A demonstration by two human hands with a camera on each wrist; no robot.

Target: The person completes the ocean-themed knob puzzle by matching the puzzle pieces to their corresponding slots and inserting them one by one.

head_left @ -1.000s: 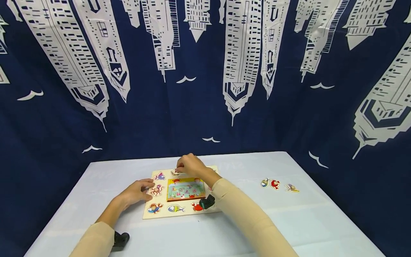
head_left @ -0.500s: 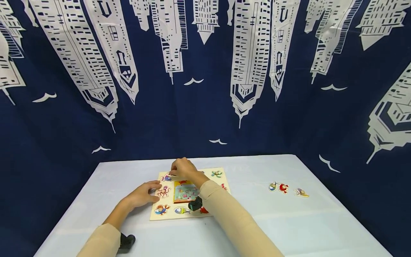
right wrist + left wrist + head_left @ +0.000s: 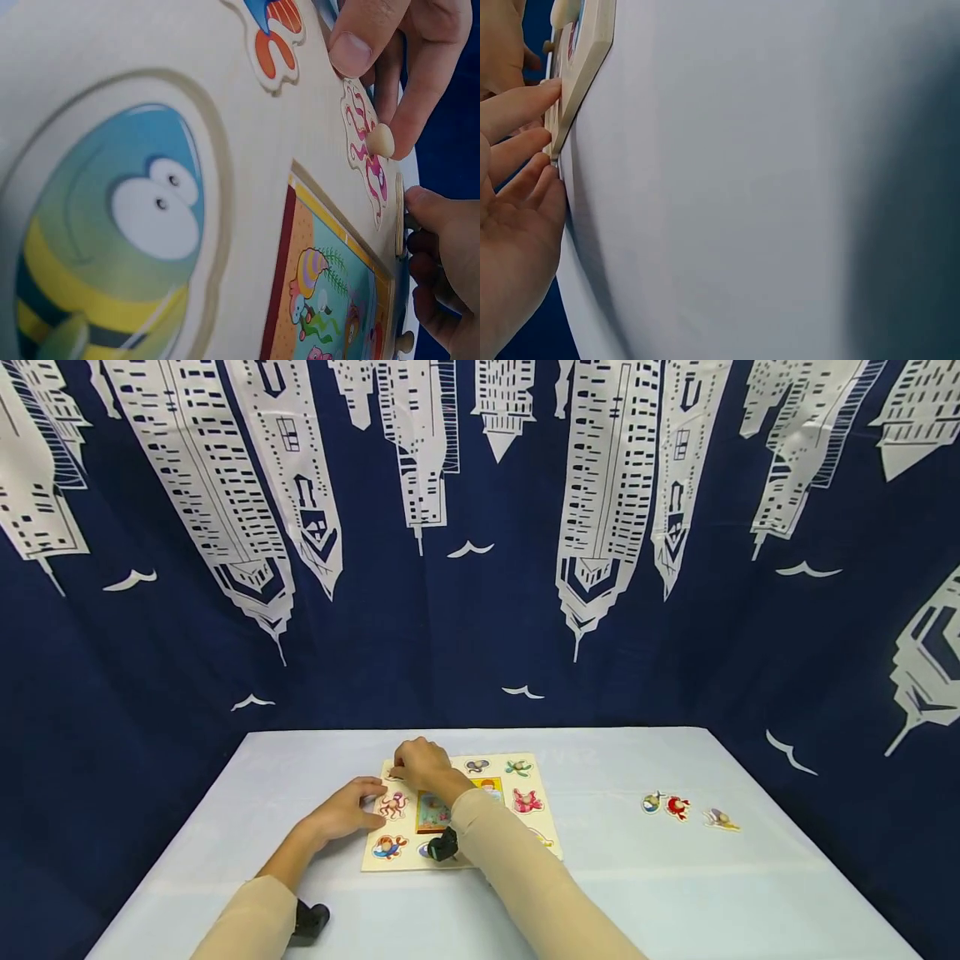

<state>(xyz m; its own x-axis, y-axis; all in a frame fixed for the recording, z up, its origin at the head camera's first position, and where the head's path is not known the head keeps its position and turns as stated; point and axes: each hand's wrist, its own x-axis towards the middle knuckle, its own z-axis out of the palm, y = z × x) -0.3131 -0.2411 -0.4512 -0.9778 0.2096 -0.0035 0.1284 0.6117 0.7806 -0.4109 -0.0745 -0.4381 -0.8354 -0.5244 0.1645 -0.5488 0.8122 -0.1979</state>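
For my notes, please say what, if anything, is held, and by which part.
The right hand pinches a puzzle piece, apparently by its knob; the left hand touches the board.

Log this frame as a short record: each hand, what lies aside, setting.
Left hand: rests at the puzzle board's left edge
Right hand: pinches a puzzle piece at the far left corner
Right of board: loose fish piece, red crab piece, third piece
Surface: white tabletop
Backdrop: navy cloth, upside-down white buildings
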